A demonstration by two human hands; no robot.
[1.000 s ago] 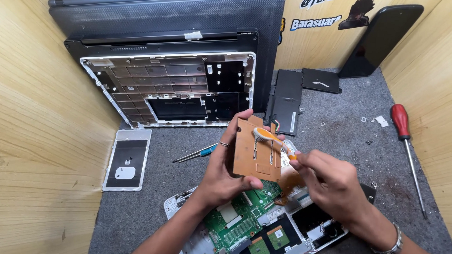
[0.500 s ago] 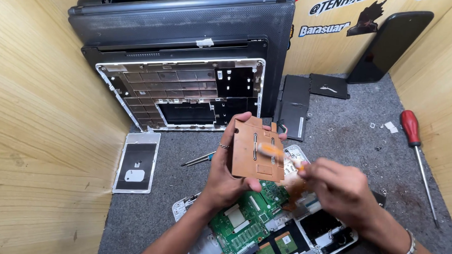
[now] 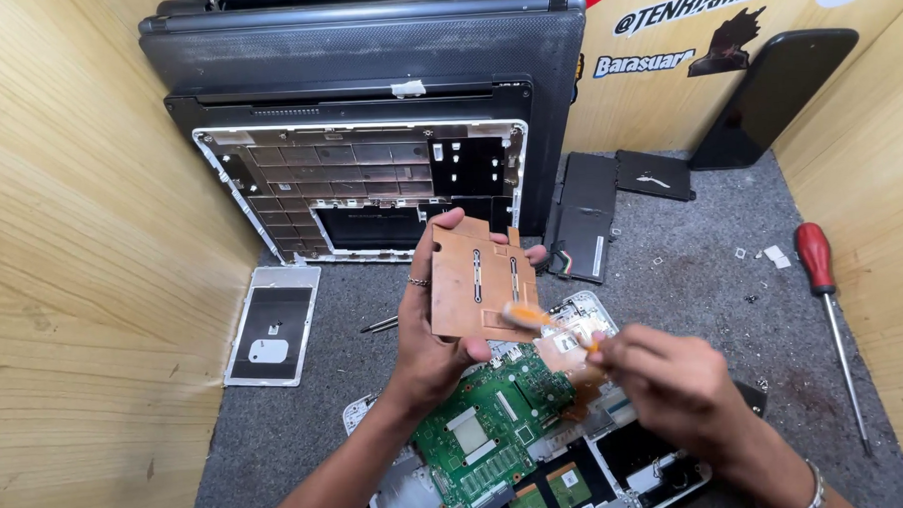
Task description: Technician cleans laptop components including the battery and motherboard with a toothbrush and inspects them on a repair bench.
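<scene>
- An open laptop shell (image 3: 364, 187) with a bare keyboard frame is propped against the far wall, dark lids stacked behind it.
- A flat black battery pack (image 3: 582, 216) is laid on the grey mat (image 3: 693, 286) just right of the shell; a smaller black plate (image 3: 653, 174) lies beside it, farther right.
- A red-handled screwdriver (image 3: 827, 311) is seen well apart at the right, near the wooden wall.
- A detached trackpad panel (image 3: 272, 327) rests at the left, by the left wall.
- A second tool (image 3: 379, 326) is partly hidden behind the left wrist; only its shaft shows.
- A green circuit board (image 3: 488, 428) sits in the opened chassis at the near edge, under both forearms.
- The copper-coloured plate (image 3: 477, 281) is held upright above the board, tilted slightly; two slotted cut-outs and raised ribs are visible on its face.
- The left hand (image 3: 429, 330) is wrapped around the plate's left edge, thumb on top, fingers behind.
- The right hand (image 3: 676, 381) is closed on an orange-handled brush (image 3: 544, 321), whose tip is touching the plate's lower right area.
</scene>
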